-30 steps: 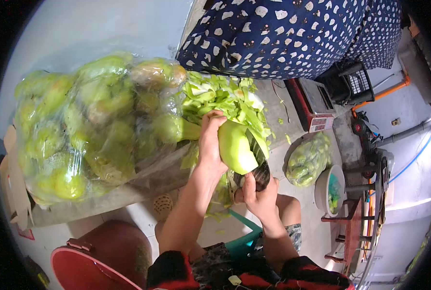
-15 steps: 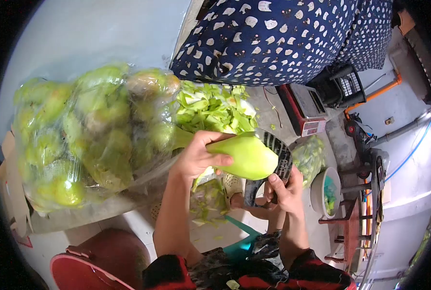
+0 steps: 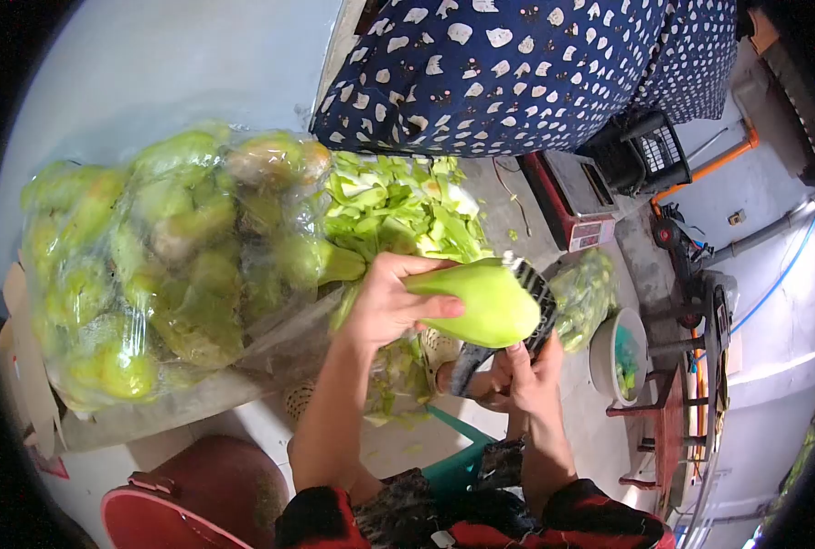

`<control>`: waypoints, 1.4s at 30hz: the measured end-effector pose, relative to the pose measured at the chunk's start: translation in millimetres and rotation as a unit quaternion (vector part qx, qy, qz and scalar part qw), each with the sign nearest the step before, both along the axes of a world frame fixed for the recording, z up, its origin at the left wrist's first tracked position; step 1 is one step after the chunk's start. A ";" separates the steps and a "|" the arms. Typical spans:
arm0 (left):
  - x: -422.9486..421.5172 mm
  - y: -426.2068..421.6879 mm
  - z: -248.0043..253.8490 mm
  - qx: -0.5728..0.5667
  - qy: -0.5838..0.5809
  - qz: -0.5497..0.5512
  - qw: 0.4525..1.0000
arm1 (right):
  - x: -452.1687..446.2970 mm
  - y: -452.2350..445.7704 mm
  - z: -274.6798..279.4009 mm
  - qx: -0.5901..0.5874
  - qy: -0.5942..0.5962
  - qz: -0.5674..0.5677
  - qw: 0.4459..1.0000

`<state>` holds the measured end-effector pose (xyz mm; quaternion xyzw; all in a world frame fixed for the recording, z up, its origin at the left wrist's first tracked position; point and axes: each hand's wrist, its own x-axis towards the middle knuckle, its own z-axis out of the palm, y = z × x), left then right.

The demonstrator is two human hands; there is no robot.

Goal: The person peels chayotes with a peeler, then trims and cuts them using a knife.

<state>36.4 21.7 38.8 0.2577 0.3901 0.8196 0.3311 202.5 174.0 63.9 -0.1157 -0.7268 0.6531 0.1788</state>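
Observation:
A pale, peeled green papaya (image 3: 485, 297) is held by its narrow end in my left hand (image 3: 394, 297), its rounded end pointing to the right. My right hand (image 3: 528, 371) is closed round a flat black tool with white lettering (image 3: 543, 302). Part of the tool lies behind the papaya's rounded end, so its edge and exact kind are hidden. Just beyond my left hand is a heap of green peelings (image 3: 403, 206). To the left, a large clear plastic bag (image 3: 179, 247) holds several green papayas.
A red scale (image 3: 572, 201) and a black crate (image 3: 645, 151) stand at the far right. Nearer are a bag of green pieces (image 3: 583, 297), a white bucket (image 3: 604, 361) and a red stool (image 3: 654, 421). A red tub (image 3: 188, 489) sits at lower left. Dark patterned cloth (image 3: 517, 73) hangs behind.
The papaya and both hands have shifted slightly right and down in view. My right hand with the black tool has turned a little against the papaya's rounded end.

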 end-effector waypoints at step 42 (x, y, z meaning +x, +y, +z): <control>15.1 16.8 15.8 -0.003 -0.021 0.000 1.000 | -3.3 15.3 24.3 0.035 -0.086 0.015 0.996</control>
